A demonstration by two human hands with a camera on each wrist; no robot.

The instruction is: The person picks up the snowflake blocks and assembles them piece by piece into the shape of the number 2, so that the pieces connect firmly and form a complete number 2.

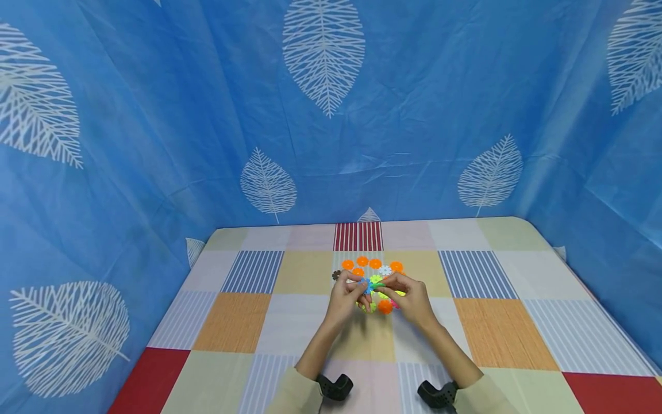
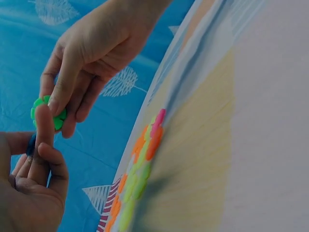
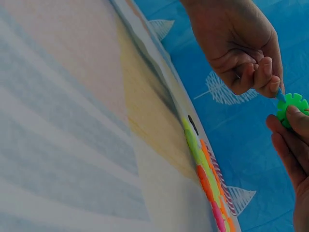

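Observation:
In the head view both hands meet above the patchwork cloth. My left hand [image 1: 342,300] pinches a blue notched plastic disc [image 1: 366,286] between thumb and fingers. From the right, my right hand [image 1: 415,300] pinches a green notched disc [image 1: 378,284] by its edge. The discs meet edge to edge; whether their slots interlock is hidden by fingertips. The left wrist view shows the green disc [image 2: 59,121] facing the camera, while only a sliver of the blue disc [image 2: 31,144] shows. In the right wrist view the right thumb lies across the green disc [image 3: 288,100].
Several loose discs lie flat beneath and beyond the hands: orange ones [image 1: 362,261], a white one [image 1: 385,269], a dark brown one [image 1: 336,275], plus yellow-green and pink ones. The patchwork tablecloth [image 1: 300,322] covers the table. A blue leaf-patterned curtain [image 1: 414,115] encloses three sides.

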